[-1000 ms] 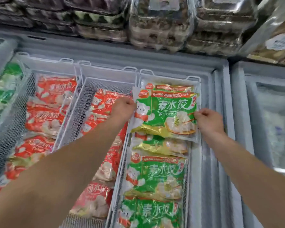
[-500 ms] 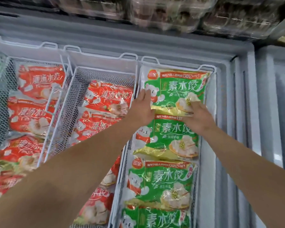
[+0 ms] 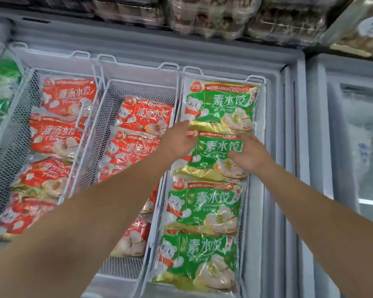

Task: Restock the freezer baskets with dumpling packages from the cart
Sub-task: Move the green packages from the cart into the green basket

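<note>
A row of several green dumpling packages fills the right white wire basket (image 3: 259,79) of the freezer. The farthest green package (image 3: 222,104) lies flat at the basket's back end. My left hand (image 3: 179,140) rests with straight fingers on the left edge of the second green package (image 3: 211,160), fingertips touching the lower corner of the farthest one. My right hand (image 3: 249,153) presses down on the right side of the second package, fingers spread. Nothing is gripped by either hand.
The middle basket (image 3: 138,82) and left basket (image 3: 52,69) hold red dumpling packages (image 3: 144,117). Green bags (image 3: 0,87) sit at the far left. Wrapped trays (image 3: 209,16) are stacked on the shelf above. A closed glass lid (image 3: 357,136) covers the freezer section on the right.
The green package I held with both hands was laid at the back end of the right basket. Both hands let go and slid back toward me onto the second package.
</note>
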A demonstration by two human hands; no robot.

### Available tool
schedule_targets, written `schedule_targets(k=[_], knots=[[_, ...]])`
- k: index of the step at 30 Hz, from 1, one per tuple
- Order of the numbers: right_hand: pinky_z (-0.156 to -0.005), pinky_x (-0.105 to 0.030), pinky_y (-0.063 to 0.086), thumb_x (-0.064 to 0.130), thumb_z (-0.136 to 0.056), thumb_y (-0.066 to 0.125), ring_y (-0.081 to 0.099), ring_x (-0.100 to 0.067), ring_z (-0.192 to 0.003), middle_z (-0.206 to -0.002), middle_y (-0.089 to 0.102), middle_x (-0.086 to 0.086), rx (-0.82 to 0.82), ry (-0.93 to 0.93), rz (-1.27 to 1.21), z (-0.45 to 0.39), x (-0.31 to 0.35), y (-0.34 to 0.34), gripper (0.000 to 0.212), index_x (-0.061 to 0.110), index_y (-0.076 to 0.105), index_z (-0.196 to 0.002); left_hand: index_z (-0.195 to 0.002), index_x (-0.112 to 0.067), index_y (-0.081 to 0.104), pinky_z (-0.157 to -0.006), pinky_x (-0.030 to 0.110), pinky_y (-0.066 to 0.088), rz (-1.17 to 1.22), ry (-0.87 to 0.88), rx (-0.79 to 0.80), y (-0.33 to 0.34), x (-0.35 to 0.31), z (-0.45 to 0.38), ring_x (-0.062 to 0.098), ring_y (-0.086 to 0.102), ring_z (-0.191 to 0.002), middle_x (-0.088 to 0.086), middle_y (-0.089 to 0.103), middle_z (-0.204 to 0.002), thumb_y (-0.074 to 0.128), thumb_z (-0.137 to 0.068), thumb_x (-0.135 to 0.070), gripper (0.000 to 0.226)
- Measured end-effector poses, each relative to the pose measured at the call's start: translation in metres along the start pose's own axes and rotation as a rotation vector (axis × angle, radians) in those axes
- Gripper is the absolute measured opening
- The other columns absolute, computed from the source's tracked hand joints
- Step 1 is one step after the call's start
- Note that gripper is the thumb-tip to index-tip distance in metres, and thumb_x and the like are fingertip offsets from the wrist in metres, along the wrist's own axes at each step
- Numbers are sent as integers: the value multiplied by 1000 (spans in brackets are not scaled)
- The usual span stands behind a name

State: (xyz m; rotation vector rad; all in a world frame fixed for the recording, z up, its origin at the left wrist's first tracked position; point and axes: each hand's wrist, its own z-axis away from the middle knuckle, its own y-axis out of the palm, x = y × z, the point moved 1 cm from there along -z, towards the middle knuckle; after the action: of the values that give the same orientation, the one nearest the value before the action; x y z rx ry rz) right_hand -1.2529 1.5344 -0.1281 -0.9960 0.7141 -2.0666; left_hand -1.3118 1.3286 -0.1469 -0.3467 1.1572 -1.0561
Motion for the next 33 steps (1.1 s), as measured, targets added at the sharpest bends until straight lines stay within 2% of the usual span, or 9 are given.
schedule_targets(k=[4, 8, 11, 16, 18, 23, 26, 31, 33], knots=[[-106, -31, 34, 28, -92, 62, 39, -30, -137, -151, 40, -15, 14, -87, 2, 63, 2, 20, 64, 9, 37, -148, -151, -13, 37, -98, 28, 40, 84, -89, -26, 12, 4, 77, 29, 55, -124, 13, 47, -149, 58, -97, -33, 61], [-104, -31, 35, 27, -93, 61, 43, -30, -133, -147, 45, -14, 47, -174, 33, 123, 0, 38, 57, 10, 42, -144, -149, -12, 41, -94, 26, 41, 193, -154, -99, 25, 7, 160, 28, 56, -124, 9, 48, -149, 58, -98, -32, 57], [-105, -32, 35, 30, -94, 60, 40, -31, -135, -147, 44, -15, 80, -245, 99, 163, -1, 53, 58, 9, 42, -145, -145, -11, 48, -107, 32, 39, 248, -188, -196, 37, 12, 221, 26, 50, -132, 8, 51, -147, 61, -96, -32, 55], [-108, -33, 34, 33, -93, 61, 41, -30, -136, -150, 42, -14, 144, -442, 177, 235, 4, 87, 59, 9, 44, -145, -134, -10, 59, -92, 26, 43, 341, -285, -439, 56, 26, 339, 25, 60, -118, 8, 65, -130, 63, -94, -26, 43], [-103, -31, 37, 31, -93, 62, 46, -29, -132, -145, 45, -13, 152, -507, 196, 258, 11, 99, 55, 10, 48, -142, -130, -10, 62, -94, 29, 45, 351, -339, -504, 61, 33, 375, 25, 62, -117, 8, 66, -127, 63, -94, -28, 40], [-96, -33, 42, 29, -88, 63, 53, -32, -120, -131, 57, -16, 198, -709, 222, 324, 45, 146, 46, 12, 58, -131, -129, -15, 62, -94, 23, 41, 415, -542, -643, 80, 70, 478, 18, 62, -113, 1, 68, -123, 67, -91, -28, 40], [-89, -31, 41, 32, -84, 61, 56, -32, -113, -122, 60, -15, 274, -820, 255, 365, 69, 183, 46, 8, 61, -123, -124, -15, 65, -99, 33, 48, 491, -653, -716, 95, 100, 540, 22, 64, -110, 3, 69, -121, 68, -89, -24, 37], [-100, -30, 40, 33, -86, 60, 54, -25, -121, -134, 57, -9, 435, -920, 334, 423, 101, 256, 51, 12, 56, -132, -129, -19, 63, -100, 33, 49, 594, -825, -781, 124, 152, 634, 18, 62, -112, -2, 66, -126, 65, -91, -25, 38], [-99, -30, 41, 31, -89, 61, 54, -23, -121, -135, 56, -6, 487, -954, 396, 441, 112, 289, 48, 15, 55, -134, -129, -22, 63, -91, 29, 50, 649, -897, -810, 138, 179, 667, 15, 62, -103, -4, 65, -126, 64, -92, -29, 37]])
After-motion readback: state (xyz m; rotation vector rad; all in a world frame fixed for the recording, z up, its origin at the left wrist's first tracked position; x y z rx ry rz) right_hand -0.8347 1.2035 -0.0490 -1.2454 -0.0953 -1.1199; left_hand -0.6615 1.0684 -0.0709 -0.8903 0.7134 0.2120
